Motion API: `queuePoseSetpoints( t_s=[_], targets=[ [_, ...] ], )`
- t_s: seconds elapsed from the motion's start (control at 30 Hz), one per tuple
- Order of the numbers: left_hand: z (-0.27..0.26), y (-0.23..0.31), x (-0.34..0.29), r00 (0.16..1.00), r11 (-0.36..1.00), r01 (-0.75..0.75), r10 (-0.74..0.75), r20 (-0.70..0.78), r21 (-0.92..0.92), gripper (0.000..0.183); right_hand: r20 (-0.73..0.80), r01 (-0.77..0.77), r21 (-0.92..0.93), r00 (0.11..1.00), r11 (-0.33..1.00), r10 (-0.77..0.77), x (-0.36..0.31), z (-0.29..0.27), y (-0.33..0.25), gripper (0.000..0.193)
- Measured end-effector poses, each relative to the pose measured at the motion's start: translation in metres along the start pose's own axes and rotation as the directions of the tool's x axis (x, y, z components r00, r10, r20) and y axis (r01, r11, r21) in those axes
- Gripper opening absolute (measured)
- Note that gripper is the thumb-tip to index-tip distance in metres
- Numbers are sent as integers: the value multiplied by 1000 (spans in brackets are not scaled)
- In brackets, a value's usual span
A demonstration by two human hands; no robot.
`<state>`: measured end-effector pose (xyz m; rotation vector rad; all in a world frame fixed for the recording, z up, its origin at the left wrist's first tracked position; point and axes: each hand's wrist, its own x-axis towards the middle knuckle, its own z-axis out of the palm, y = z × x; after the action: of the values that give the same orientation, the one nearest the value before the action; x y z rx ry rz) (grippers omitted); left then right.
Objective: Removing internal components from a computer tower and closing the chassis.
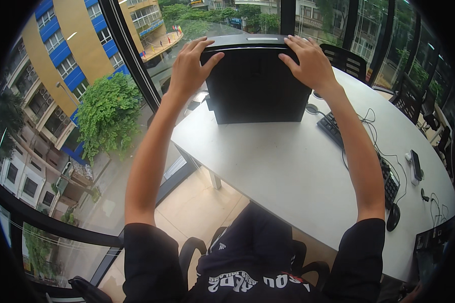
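A black computer case (260, 93) stands upright on the white table (268, 156), its broad dark side facing me. My left hand (191, 68) grips its upper left corner, fingers over the top and thumb on the near face. At the upper right corner my right hand (309, 63) holds it in much the same way. A pale strip shows on the grey top edge between the two hands. The case's far side and part of my fingertips are hidden.
To the right lie a black keyboard (330, 129), another keyboard (391, 187), a black mouse (393, 217) and loose cables. A small dark device (415, 164) sits near the right edge. Black mesh chairs (346, 58) stand beyond the table; tall windows rise at the left.
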<state>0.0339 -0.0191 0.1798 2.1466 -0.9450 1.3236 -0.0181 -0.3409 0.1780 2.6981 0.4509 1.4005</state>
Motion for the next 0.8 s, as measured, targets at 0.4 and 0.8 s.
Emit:
queuePoseSetpoints(
  t_s=[0.4, 0.8],
  targets=[
    [26, -2, -70, 760, 537, 533, -643, 92, -654, 57, -191, 37, 113, 982, 993, -15, -13, -32, -37, 25],
    [29, -20, -64, 809, 623, 490, -585, 53, -610, 50, -126, -16, 185, 991, 983, 40, 4, -23, -25, 21]
  ],
)
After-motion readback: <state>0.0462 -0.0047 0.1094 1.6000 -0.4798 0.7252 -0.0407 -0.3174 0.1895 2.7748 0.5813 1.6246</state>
